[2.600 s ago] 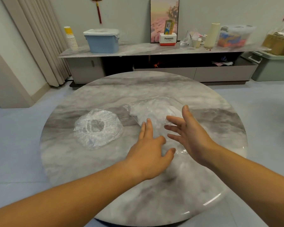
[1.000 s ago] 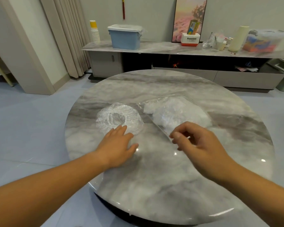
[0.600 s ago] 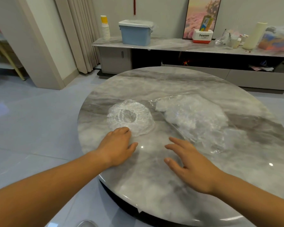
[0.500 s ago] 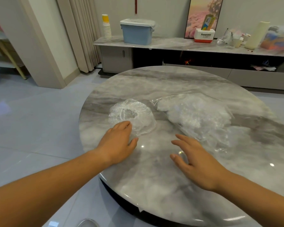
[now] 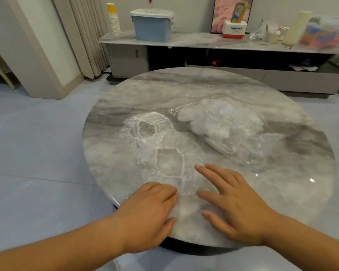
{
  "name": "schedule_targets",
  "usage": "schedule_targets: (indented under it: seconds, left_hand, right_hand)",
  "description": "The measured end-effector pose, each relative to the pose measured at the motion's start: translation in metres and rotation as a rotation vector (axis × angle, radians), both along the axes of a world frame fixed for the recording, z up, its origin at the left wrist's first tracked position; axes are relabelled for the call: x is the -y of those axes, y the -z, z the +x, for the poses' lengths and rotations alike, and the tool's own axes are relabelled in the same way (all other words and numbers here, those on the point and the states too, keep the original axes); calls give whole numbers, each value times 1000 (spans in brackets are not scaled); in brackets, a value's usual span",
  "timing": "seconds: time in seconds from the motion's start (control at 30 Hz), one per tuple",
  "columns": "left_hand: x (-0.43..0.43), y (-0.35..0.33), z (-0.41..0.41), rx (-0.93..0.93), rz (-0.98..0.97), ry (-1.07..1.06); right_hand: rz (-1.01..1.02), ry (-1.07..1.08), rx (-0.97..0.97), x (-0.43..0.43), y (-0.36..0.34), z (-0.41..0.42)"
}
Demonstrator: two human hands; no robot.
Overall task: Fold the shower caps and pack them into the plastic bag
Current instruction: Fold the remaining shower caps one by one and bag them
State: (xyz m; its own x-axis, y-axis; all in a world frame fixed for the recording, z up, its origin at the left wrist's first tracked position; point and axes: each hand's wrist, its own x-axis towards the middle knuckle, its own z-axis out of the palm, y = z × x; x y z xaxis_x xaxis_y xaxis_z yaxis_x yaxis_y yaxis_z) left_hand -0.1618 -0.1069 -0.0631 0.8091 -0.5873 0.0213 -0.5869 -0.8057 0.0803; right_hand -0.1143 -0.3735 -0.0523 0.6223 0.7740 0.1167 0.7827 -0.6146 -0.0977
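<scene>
Two clear crinkled shower caps lie on the round marble table. The far shower cap sits left of centre, and the near shower cap is spread out flat just in front of it, overlapping it slightly. My left hand rests on the near cap's front edge. My right hand lies beside that cap with fingers spread, fingertips at its right edge. The clear plastic bag lies right of the caps and holds a white bundle of folded caps.
The near table edge runs right under my wrists. Behind the table stands a long low cabinet with a blue lidded bin, a stack of paper cups and other clutter. Curtains hang at the back left.
A second cap now lies spread out nearer to me, drawn back from the first one with my left hand. My right hand has moved left, next to it.
</scene>
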Motion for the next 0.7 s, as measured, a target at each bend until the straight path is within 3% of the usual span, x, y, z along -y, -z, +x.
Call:
schedule_targets:
  seconds: [0.1,0.27,0.47,0.6,0.7]
  left_hand:
    - [0,1,4,-86,-5,24]
    - [-7,-3,17,-231,-198,82]
    - [-14,-6,22,-227,-281,131]
    - [-21,-1,26,-272,-325,0]
    - [-19,2,29,-376,-483,-172]
  right_hand:
    - [-29,2,-43,2,3,-9]
    - [-51,-25,-344,4,3,-6]
    - [-38,-35,-269,8,11,-1]
    - [73,-47,-264,5,4,-2]
    - [145,-30,-337,1,-2,-5]
